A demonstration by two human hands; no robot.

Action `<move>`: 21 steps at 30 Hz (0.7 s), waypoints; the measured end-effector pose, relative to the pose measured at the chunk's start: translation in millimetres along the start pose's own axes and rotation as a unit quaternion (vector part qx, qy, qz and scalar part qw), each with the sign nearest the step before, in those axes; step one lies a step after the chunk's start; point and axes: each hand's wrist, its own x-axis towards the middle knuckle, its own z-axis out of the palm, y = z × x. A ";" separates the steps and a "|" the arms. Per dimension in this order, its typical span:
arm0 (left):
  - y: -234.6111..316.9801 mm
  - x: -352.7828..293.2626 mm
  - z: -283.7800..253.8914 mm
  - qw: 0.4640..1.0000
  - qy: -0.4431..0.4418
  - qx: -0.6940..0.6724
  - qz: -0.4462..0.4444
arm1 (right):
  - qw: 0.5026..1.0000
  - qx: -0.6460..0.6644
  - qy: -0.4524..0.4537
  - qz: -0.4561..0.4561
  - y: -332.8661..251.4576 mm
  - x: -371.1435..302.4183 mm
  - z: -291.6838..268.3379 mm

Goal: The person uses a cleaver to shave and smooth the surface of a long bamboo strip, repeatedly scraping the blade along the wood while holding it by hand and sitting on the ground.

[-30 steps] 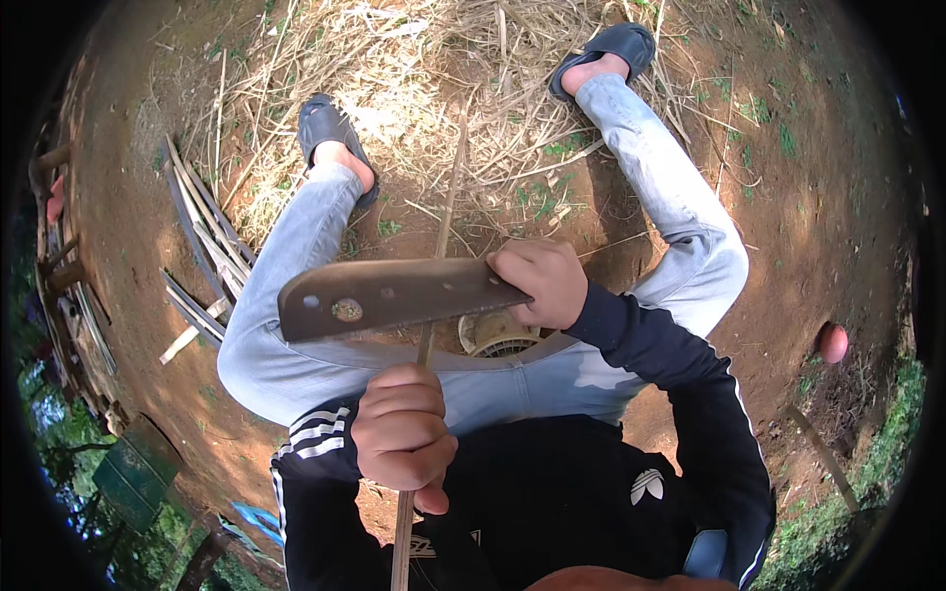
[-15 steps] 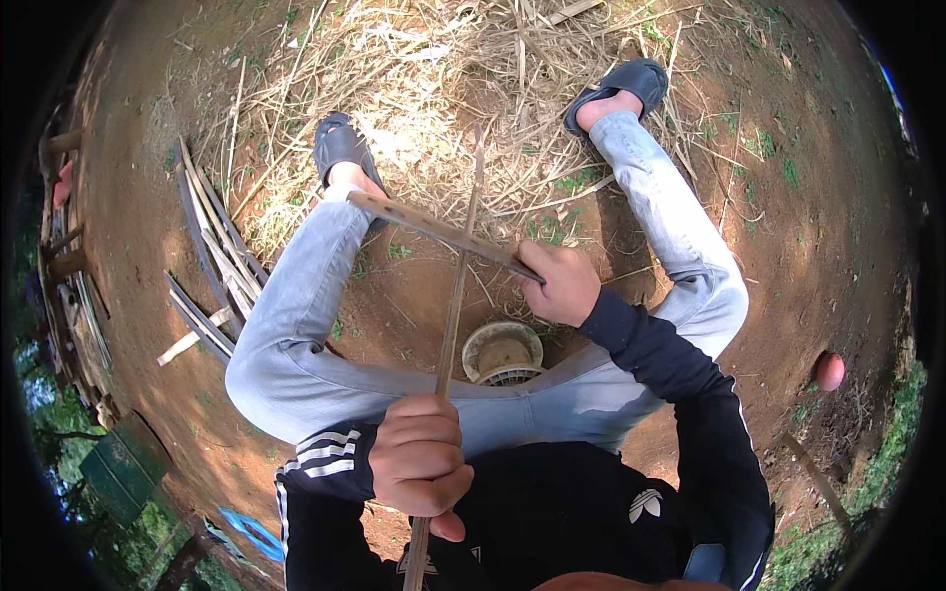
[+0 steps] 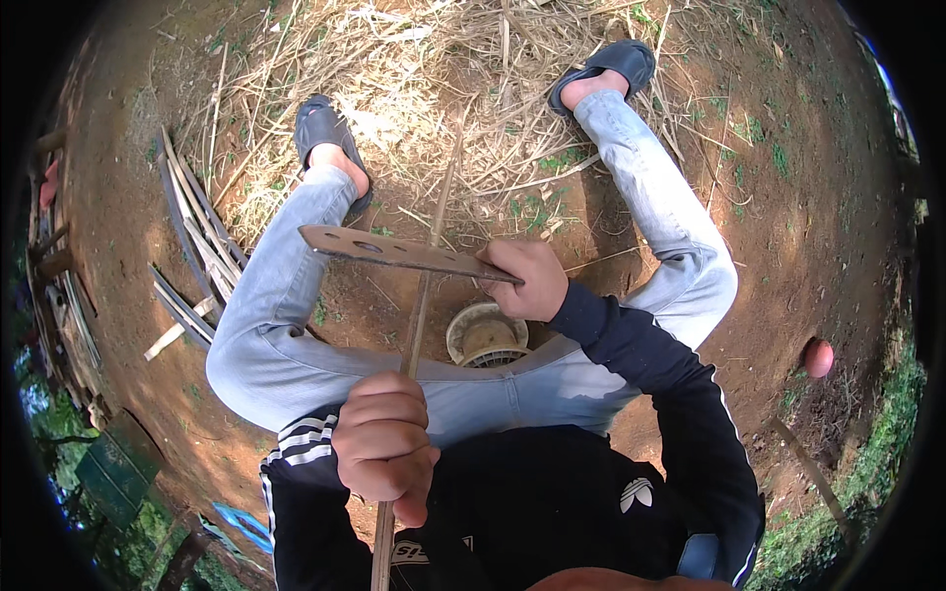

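Observation:
My left hand (image 3: 384, 433) is closed around a long thin wooden strip (image 3: 418, 320). The strip runs from the lower edge of the view, through the fist, and up towards the straw. My right hand (image 3: 529, 280) grips one end of a flat brownish knife blade (image 3: 394, 250) with several holes in it. Its handle, if any, is hidden inside the fist. The blade lies across the strip, over its middle; whether the two touch I cannot tell.
Between my legs is a pale round plastic container (image 3: 486, 333). Dry straw-like shavings (image 3: 434, 89) cover the ground around my feet. Several split strips (image 3: 202, 222) lie on the left. A reddish ball-like object (image 3: 818, 358) rests on the right, and a green panel (image 3: 120, 468) stands lower left.
The blade has turned nearer to level, its broad face showing more, and sits slightly lower along the strip. The whole scene has shifted a little left.

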 end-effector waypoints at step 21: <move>3.5 -0.3 -3.6 0.997 0.075 0.022 -0.022 | 0.991 -0.128 0.019 0.022 20.5 31.9 -0.7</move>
